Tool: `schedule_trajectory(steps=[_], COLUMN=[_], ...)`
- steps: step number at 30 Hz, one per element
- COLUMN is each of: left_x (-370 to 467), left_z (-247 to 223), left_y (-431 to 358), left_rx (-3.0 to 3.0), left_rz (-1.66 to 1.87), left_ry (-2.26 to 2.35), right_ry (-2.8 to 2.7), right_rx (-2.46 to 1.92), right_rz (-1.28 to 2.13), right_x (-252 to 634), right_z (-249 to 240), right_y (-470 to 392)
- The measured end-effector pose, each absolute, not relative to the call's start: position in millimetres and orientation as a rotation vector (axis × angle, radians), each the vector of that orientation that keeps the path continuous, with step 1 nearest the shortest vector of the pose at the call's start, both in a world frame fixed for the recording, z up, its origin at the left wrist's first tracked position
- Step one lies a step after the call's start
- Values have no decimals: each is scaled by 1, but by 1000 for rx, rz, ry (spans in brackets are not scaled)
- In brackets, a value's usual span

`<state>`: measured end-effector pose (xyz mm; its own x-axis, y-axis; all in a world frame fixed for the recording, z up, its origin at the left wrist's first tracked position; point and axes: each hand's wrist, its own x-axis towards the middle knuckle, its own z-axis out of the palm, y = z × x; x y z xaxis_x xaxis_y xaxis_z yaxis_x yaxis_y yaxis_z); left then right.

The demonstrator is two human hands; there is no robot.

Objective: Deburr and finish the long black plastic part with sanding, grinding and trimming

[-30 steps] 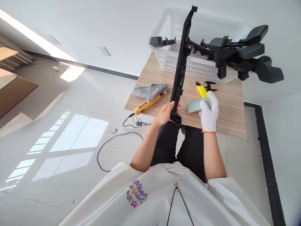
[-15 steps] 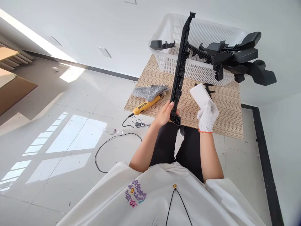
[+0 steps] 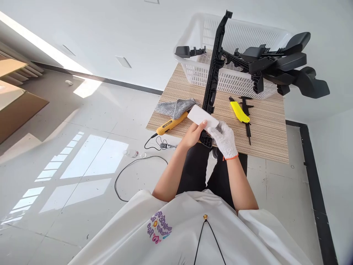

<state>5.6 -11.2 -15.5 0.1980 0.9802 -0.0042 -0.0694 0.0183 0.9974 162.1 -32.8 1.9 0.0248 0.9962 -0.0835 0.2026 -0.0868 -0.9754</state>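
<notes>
My bare left hand grips the lower end of a long black plastic part, ribbed and hooked at its top, which stands up across the table. Its thumb lies on a white rectangular sponge-like block, and the other fingers are mostly hidden. My right hand, in a white knitted glove, is closed on the right end of that block, which covers a stretch of the black part. To the right lie a yellow utility knife and a black caliper.
A white plastic basket at the table's back holds several black parts jutting out rightward. Left on the wood-grain table are a grey cloth and a corded yellow tool. A cable loops on the floor.
My right hand has brought the white block leftward onto the black part, where my left thumb now touches it. The yellow knife and more of the caliper have come into sight.
</notes>
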Motion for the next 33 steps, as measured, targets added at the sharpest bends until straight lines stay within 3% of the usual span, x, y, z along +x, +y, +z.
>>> schedule_trajectory(steps=[5,9,20,25,33], left_x=[10,13,-13,-23,4], left_z=[-13,-9,6,4,5], left_y=[-9,-7,14,26,16], left_rx=[1109,1238,1314,1453,1757], left_rz=[1132,1082,1467,1286,1250], left_ry=[1089,1096,1235,1128,1478], right_ry=[-1849,-1880,-1747,-1703,-1603], right_rx=[-1556,-1693,-1760,-1716,-1587], right_rz=[723,520,622,734,826], right_x=[164,156,159,162,167], right_z=[-1,-2,5,10,8], right_y=[-46,-50,-48,-49,-50])
